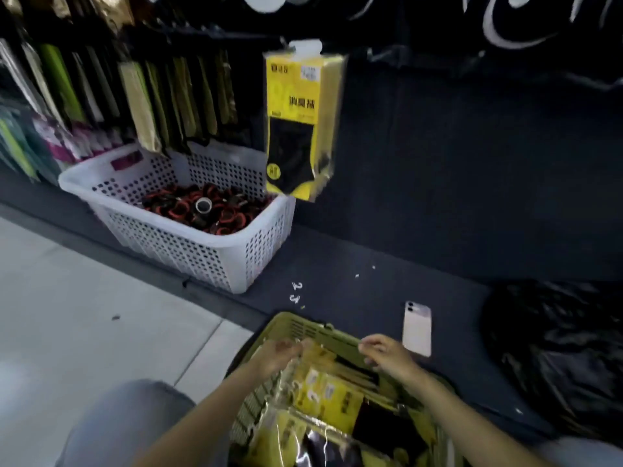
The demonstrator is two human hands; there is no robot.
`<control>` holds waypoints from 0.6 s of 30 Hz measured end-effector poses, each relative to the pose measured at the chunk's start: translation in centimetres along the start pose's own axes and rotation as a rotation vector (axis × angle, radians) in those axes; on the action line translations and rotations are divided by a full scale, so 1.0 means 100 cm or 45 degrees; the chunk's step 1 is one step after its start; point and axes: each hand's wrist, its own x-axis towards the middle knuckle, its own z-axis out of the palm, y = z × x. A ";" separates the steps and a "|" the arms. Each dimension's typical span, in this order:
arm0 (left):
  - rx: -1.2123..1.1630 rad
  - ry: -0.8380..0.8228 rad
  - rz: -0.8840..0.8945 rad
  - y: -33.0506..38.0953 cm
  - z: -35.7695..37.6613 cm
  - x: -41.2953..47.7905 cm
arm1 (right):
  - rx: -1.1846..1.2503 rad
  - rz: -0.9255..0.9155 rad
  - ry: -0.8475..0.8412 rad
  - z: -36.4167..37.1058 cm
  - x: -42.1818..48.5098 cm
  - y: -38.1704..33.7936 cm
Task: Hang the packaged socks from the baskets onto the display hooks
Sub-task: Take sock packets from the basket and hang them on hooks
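You've got a pale phone (417,328) lying face down on the dark mat (371,251), near a crumpled black plastic bag (559,348) on your right.

Only 1 view: a wide-angle camera on the person's head, tilted forward and down. The yellow basket (303,326) sits close beneath it at the bottom edge (forearms (202,416) reach in from there); the white basket (175,237) and dark display wall (472,129) lie farther ahead

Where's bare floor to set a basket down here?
Free: dark mat between white basket, phone and black bag; pale floor left of yellow basket. Crowded: yellow basket, full of sock packs, left hand and right hand at it.
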 end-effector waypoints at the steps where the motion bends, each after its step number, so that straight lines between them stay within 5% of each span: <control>1: 0.013 0.022 -0.048 -0.013 0.004 -0.004 | -0.033 0.039 -0.028 0.003 -0.004 0.018; 10: 0.283 0.122 -0.313 -0.079 0.024 -0.037 | -0.302 0.128 -0.433 0.056 -0.025 0.095; 18: 0.423 -0.163 -0.297 -0.080 0.041 -0.054 | -0.550 0.142 -0.539 0.070 -0.025 0.104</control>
